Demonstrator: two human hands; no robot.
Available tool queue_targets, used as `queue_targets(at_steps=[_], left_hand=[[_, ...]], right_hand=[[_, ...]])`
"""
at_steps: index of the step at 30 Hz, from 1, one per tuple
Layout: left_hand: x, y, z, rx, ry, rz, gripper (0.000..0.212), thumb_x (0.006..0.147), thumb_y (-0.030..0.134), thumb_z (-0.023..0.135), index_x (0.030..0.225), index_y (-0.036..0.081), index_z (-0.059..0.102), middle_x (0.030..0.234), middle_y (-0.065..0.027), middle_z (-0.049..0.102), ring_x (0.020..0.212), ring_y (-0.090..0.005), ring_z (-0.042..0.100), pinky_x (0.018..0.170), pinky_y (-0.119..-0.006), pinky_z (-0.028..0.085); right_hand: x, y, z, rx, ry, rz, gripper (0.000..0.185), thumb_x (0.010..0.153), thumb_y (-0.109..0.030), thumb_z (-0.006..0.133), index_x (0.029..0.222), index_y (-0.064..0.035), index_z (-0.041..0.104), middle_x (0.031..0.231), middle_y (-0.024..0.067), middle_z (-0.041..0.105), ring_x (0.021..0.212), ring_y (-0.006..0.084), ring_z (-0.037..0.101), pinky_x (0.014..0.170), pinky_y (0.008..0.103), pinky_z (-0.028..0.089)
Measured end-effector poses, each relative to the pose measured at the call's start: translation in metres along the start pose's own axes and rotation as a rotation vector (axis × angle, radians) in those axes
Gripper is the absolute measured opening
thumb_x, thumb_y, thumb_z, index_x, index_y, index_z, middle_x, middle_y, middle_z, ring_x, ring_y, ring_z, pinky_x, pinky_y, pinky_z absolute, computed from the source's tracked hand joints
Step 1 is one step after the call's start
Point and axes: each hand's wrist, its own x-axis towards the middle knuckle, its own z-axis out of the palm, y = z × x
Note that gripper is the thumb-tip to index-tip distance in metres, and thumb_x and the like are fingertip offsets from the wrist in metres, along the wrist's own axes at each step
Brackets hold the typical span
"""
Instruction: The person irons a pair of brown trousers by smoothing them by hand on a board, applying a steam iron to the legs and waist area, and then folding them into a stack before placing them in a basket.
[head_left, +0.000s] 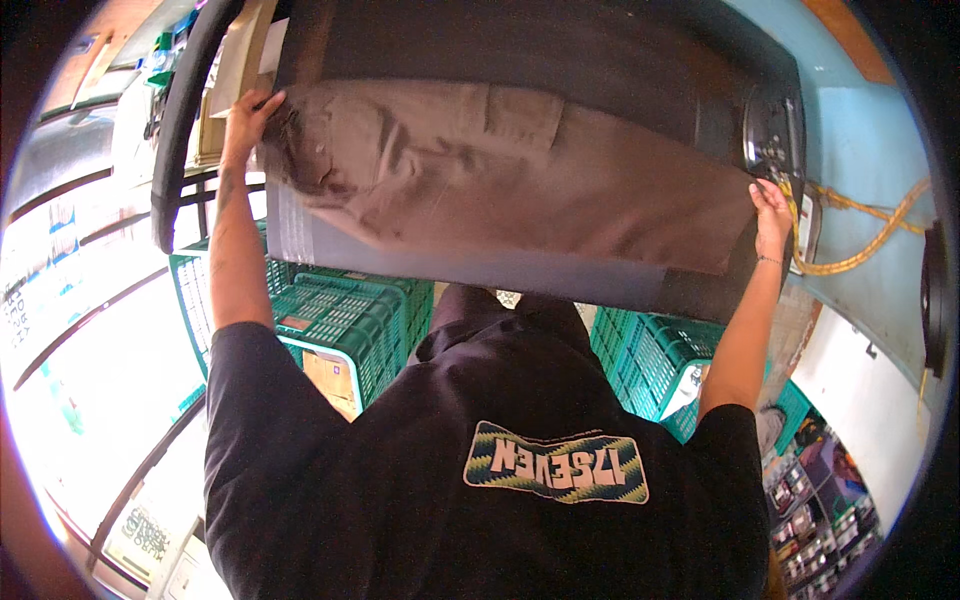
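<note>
A pair of brown cargo trousers (510, 172) lies stretched sideways across a dark, cloth-covered board (480, 274), with a flapped pocket (523, 118) on its upper side. My left hand (246, 124) pinches the bunched waist end at the board's left side. At the far right, my right hand (772, 214) grips the corner of the leg's hem end between thumb and fingers. The cloth is wrinkled near the waist and smoother towards the hem. Just beyond my right hand stands a shiny dark appliance, probably a clothes iron (769, 131).
A yellow cord (862, 262) loops along the pale blue wall (862, 150) at right. Green plastic crates (345, 304) stand below the board on the left, one holding a cardboard box (330, 379). Another green crate (652, 360) is at lower right. A dark padded edge (184, 127) rises at left.
</note>
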Motion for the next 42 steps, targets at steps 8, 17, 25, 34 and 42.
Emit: queue_targets(at_steps=[8, 17, 25, 34, 42], left_hand=[[-0.110, 0.138, 0.118, 0.216, 0.211, 0.117, 0.054, 0.097, 0.044, 0.061, 0.144, 0.018, 0.052, 0.141, -0.0108, 0.054, 0.126, -0.0349, 0.052, 0.108, -0.062, 0.034], [-0.157, 0.125, 0.109, -0.007, 0.414, 0.028, 0.042, 0.093, 0.021, 0.066, 0.132, 0.006, 0.060, 0.135, -0.0157, 0.060, 0.128, -0.0340, 0.053, 0.110, -0.047, 0.038], [-0.204, 0.101, 0.110, -1.009, 0.231, -0.867, 0.029, 0.096, 0.028, 0.068, 0.103, -0.001, 0.066, 0.081, -0.0051, 0.059, 0.075, -0.0141, 0.060, 0.069, -0.037, 0.061], [-0.204, 0.115, 0.091, -2.107, 0.084, -0.716, 0.019, 0.100, 0.028, 0.059, 0.096, 0.010, 0.059, 0.090, -0.0031, 0.066, 0.076, -0.0198, 0.063, 0.084, -0.042, 0.054], [-0.205, 0.107, 0.139, -2.091, -0.191, -0.663, 0.033, 0.106, 0.022, 0.038, 0.122, 0.003, 0.061, 0.112, -0.0072, 0.072, 0.098, -0.0172, 0.069, 0.088, -0.040, 0.056]], right_hand=[[-0.067, -0.011, 0.087, -0.802, 0.321, -0.774, 0.042, 0.103, -0.031, 0.053, 0.138, -0.0073, 0.057, 0.138, 0.0213, 0.059, 0.126, 0.0425, 0.055, 0.109, 0.0485, 0.041], [-0.093, -0.020, 0.095, -1.167, 0.015, 0.067, 0.068, 0.104, -0.062, 0.025, 0.162, -0.0296, 0.016, 0.169, 0.0055, 0.013, 0.155, 0.0330, 0.010, 0.120, 0.0628, 0.015], [-0.188, -0.151, 0.269, -0.528, -0.138, -0.946, 0.018, 0.090, -0.017, 0.069, 0.103, -0.0057, 0.073, 0.110, 0.0120, 0.072, 0.107, 0.0321, 0.065, 0.094, 0.0426, 0.050], [-0.208, -0.218, 0.454, -0.350, -0.644, -1.084, 0.022, 0.091, -0.015, 0.066, 0.109, -0.0046, 0.072, 0.113, 0.0136, 0.071, 0.105, 0.0330, 0.066, 0.094, 0.0408, 0.052], [-0.158, -0.264, 0.540, -0.437, -0.464, -1.213, 0.035, 0.091, -0.019, 0.066, 0.124, -0.0056, 0.065, 0.130, 0.0159, 0.064, 0.116, 0.0360, 0.062, 0.101, 0.0433, 0.049]])
